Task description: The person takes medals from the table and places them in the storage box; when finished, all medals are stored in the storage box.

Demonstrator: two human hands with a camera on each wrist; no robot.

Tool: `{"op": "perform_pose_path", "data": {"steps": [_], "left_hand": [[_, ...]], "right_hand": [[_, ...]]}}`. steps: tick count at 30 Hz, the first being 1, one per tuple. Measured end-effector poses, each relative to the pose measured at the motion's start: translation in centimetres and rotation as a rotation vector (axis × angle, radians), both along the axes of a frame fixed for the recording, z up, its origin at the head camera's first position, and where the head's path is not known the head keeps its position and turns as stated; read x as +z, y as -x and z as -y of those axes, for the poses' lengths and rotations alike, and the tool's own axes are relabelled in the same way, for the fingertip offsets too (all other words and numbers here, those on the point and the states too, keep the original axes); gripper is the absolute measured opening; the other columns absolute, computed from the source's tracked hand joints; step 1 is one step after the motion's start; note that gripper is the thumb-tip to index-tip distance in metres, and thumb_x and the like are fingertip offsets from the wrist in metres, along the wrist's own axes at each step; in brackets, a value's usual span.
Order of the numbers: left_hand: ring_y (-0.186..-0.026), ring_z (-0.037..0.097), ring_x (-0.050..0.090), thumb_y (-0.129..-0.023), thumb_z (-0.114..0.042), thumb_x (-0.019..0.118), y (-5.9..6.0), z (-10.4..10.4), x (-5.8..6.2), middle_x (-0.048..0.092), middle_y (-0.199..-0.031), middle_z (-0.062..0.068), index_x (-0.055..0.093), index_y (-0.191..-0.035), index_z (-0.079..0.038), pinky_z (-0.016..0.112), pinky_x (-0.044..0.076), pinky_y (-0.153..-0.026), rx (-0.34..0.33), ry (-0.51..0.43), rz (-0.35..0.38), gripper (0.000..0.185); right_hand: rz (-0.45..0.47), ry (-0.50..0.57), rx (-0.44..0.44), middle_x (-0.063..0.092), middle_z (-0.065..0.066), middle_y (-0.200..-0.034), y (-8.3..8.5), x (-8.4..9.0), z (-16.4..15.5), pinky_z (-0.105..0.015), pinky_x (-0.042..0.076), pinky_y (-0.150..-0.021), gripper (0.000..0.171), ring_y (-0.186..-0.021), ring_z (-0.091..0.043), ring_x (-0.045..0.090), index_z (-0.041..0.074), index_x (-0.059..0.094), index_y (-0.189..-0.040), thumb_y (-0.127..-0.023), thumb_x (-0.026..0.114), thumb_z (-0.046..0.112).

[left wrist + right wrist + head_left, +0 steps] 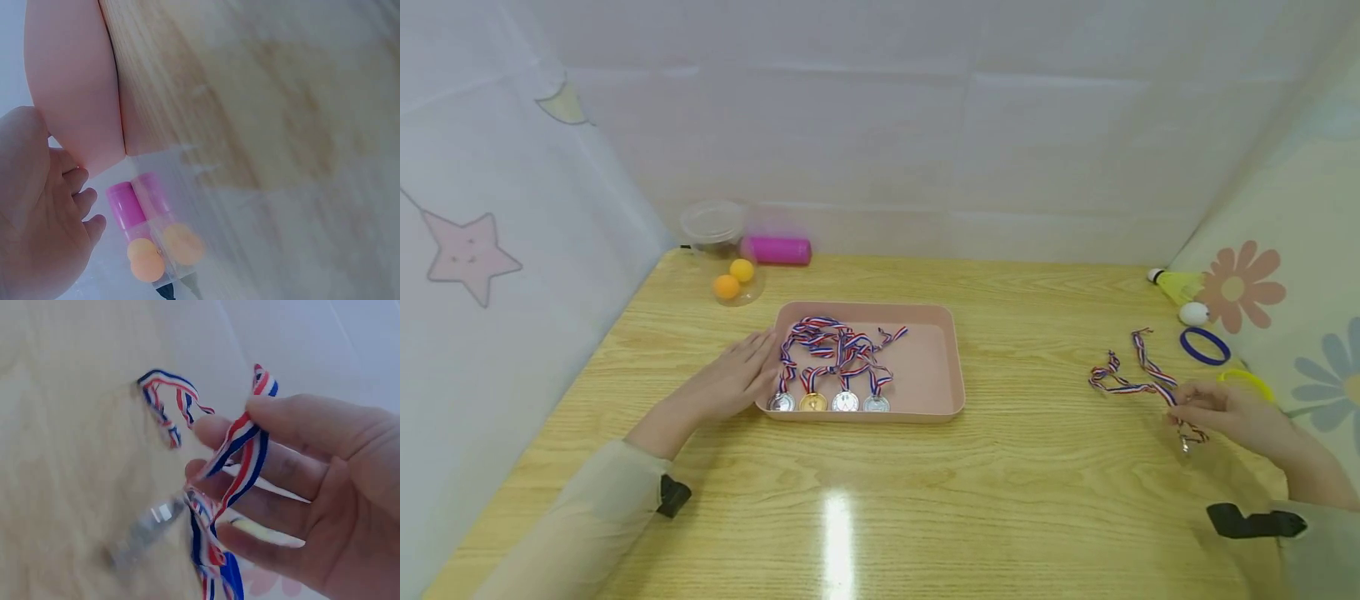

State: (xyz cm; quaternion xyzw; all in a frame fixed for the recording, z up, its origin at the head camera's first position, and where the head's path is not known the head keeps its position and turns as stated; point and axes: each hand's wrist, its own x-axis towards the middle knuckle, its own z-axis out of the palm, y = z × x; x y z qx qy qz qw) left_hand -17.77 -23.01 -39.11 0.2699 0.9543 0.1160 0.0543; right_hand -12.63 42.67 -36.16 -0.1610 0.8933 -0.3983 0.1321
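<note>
A pink tray lies on the table with several medals in it. Their discs line the front wall, among them a gold one and a silver one, and striped ribbons tangle behind them. My left hand rests against the tray's left wall, its fingers loosely extended. At the right, my right hand pinches the red, white and blue ribbon of a medal between thumb and fingers. The medal's silver disc hangs below, blurred. More of the ribbon trails toward the back left.
Behind the tray at left are two orange balls, a clear container and a magenta cylinder. Along the right side lie a shuttlecock, a white ball, a blue ring and a yellow ring.
</note>
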Motion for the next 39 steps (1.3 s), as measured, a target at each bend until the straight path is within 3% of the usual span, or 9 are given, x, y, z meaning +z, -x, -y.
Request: {"op": "perform_pose_path", "data": {"steps": [3,7,10,14,18,21,25,28,39], "left_hand": [[-0.136,0.036,0.008,-0.101,-0.029,0.031,0.0,0.0,0.0,0.011,-0.15,0.02,0.015,-0.144,0.006,0.05,0.009,-0.109,0.003,0.001,0.002,0.058],[-0.136,0.036,0.009,-0.101,-0.03,0.031,0.0,0.0,0.0,0.011,-0.15,0.02,0.014,-0.144,0.005,0.05,0.008,-0.109,0.006,-0.002,0.0,0.058],[-0.136,0.037,0.01,-0.101,-0.03,0.031,0.0,0.0,0.0,0.012,-0.15,0.02,0.014,-0.144,0.005,0.05,0.009,-0.109,0.003,-0.001,-0.004,0.058],[-0.136,0.038,0.01,-0.101,-0.029,0.032,0.0,0.0,0.0,0.013,-0.15,0.021,0.015,-0.144,0.006,0.05,0.009,-0.109,-0.002,0.0,-0.012,0.058],[-0.136,0.038,0.01,-0.101,-0.028,0.032,-0.1,0.0,0.0,0.013,-0.149,0.022,0.016,-0.144,0.007,0.051,0.011,-0.108,-0.007,-0.003,-0.015,0.058],[-0.136,0.038,0.01,-0.101,-0.028,0.032,-0.1,0.0,0.1,0.013,-0.149,0.021,0.016,-0.144,0.007,0.051,0.011,-0.108,-0.006,-0.003,-0.013,0.058],[-0.136,0.037,0.009,-0.101,-0.029,0.032,-0.1,0.0,0.2,0.012,-0.15,0.021,0.016,-0.144,0.007,0.051,0.011,-0.108,-0.003,0.0,-0.01,0.058],[-0.136,0.037,0.008,-0.101,-0.029,0.031,-0.2,0.0,0.2,0.012,-0.15,0.021,0.016,-0.144,0.007,0.05,0.01,-0.109,-0.003,0.001,-0.01,0.058],[-0.135,0.038,0.01,-0.101,-0.027,0.033,-0.4,-0.1,0.4,0.014,-0.149,0.023,0.017,-0.143,0.008,0.05,0.011,-0.109,-0.005,-0.012,-0.019,0.057]], "right_hand": [[-0.058,0.031,-0.001,0.069,-0.009,-0.088,1.0,1.4,1.1,-0.021,0.047,-0.061,0.007,-0.079,-0.011,0.062,0.0,0.055,-0.096,-0.094,0.05,0.002],[-0.1,0.139,-0.005,0.069,-0.003,-0.088,2.2,3.0,2.8,-0.024,0.045,-0.052,0.009,-0.069,-0.008,0.06,-0.003,0.055,-0.1,-0.094,0.048,-0.001],[-0.117,0.187,-0.065,0.069,0.0,-0.092,2.9,4.1,4.4,-0.03,0.044,-0.048,0.011,-0.058,-0.012,0.055,-0.004,0.052,-0.102,-0.096,0.047,0.004],[-0.095,0.227,-0.175,0.067,-0.002,-0.101,3.7,5.4,6.9,-0.03,0.048,-0.056,0.022,-0.061,-0.019,0.055,-0.005,0.049,-0.104,-0.096,0.05,0.016],[-0.104,0.181,-0.262,0.065,0.001,-0.09,4.3,6.8,9.3,-0.024,0.047,-0.063,0.03,-0.069,-0.015,0.056,0.0,0.05,-0.104,-0.093,0.054,0.028],[-0.108,0.187,-0.287,0.059,0.004,-0.079,4.8,7.7,11.2,-0.025,0.045,-0.056,0.029,-0.067,-0.012,0.053,0.004,0.052,-0.103,-0.092,0.056,0.031],[-0.112,0.28,-0.232,0.064,0.006,-0.103,5.5,9.0,13.4,-0.029,0.044,-0.05,0.029,-0.067,-0.014,0.057,0.001,0.051,-0.102,-0.092,0.056,0.028],[-0.124,0.3,-0.183,0.063,0.005,-0.112,5.8,9.8,14.9,-0.029,0.046,-0.056,0.029,-0.078,-0.014,0.059,0.001,0.051,-0.101,-0.092,0.056,0.028],[-0.085,0.436,0.053,0.06,-0.007,-0.081,6.6,10.1,20.4,-0.033,0.054,-0.06,0.009,-0.062,-0.021,0.06,0.007,0.058,-0.098,-0.092,0.058,0.014]]}}
